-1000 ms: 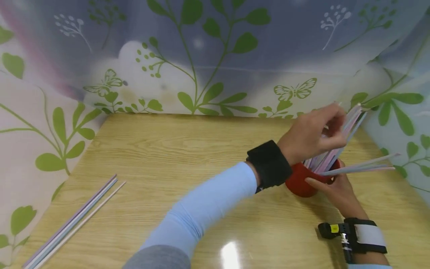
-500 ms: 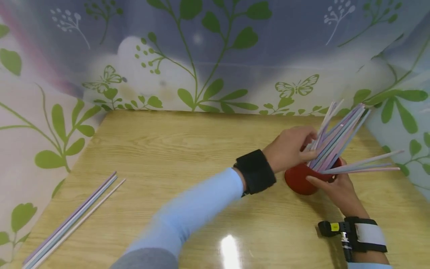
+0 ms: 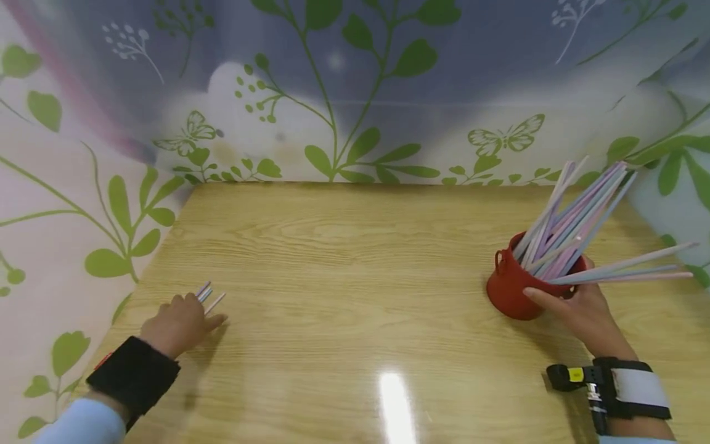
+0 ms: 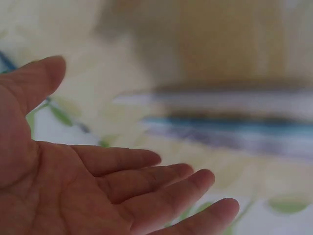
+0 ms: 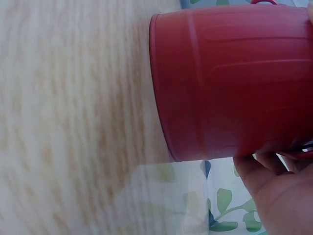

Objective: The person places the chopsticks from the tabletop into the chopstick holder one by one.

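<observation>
My left hand (image 3: pixel 180 320), fingers relaxed and holding nothing, hovers over the loose straws (image 3: pixel 209 296) at the bench's (image 3: pixel 344 271) near-left; a clean pickup likely needs a fingertip pinch at their ends. Farther right, my right hand (image 3: pixel 582 311) grips the upright red cup (image 3: pixel 510 290), packed with leaning pastel straws (image 3: pixel 577 216).
</observation>
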{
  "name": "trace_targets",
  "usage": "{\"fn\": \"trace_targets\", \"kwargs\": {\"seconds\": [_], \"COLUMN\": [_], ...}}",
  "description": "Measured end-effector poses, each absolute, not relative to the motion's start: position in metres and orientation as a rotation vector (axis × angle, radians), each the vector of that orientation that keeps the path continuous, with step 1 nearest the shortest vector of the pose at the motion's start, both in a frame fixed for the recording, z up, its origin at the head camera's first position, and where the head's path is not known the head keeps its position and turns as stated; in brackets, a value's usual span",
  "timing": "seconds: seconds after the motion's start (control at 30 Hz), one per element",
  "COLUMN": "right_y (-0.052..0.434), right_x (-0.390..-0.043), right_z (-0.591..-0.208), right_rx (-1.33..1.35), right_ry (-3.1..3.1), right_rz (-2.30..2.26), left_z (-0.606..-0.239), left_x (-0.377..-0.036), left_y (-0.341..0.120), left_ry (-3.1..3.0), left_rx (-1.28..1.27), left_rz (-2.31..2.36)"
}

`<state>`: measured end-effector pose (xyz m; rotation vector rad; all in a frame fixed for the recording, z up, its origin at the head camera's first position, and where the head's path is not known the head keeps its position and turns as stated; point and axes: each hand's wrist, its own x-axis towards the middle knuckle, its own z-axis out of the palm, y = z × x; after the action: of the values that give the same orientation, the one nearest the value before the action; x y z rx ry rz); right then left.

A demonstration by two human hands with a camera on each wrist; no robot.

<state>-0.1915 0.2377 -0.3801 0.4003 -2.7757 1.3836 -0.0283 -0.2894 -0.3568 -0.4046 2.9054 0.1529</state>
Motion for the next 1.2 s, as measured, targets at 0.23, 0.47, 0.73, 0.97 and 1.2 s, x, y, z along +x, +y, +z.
{"fn": "trace_targets", "kwargs": {"seconds": [0.23, 0.47, 0.73, 0.97, 1.2], "right_y": [0.241, 0.239, 0.253, 0.258, 0.247], "right_x": [-0.192, -0.190, -0.203, -0.209, -0.199], "right_z": [-0.382, -0.381, -0.401, -0.411, -0.395], "right_rx": [0.402, 0.358, 0.340, 0.365, 0.377], "right_ry": [-2.766, -2.796, -2.819, -2.791, -2.780], "right_rz": [1.396, 1.392, 1.322, 1.349, 1.354], "left_z": [-0.396, -0.403, -0.404, -0.399, -0.401], "left_x": [-0.008, -0.008, -0.017, -0.023, -0.027], "left_y": [-0.287, -0.292, -0.297, -0.289, -0.292], "left_ry": [3.037, 3.297, 3.363, 3.258, 3.228], "left_rx": [-0.463, -0.492, -0.412, -0.310, -0.279], "left_rz": [0.105, 0.056, -0.145, -0.216, -0.184]}}
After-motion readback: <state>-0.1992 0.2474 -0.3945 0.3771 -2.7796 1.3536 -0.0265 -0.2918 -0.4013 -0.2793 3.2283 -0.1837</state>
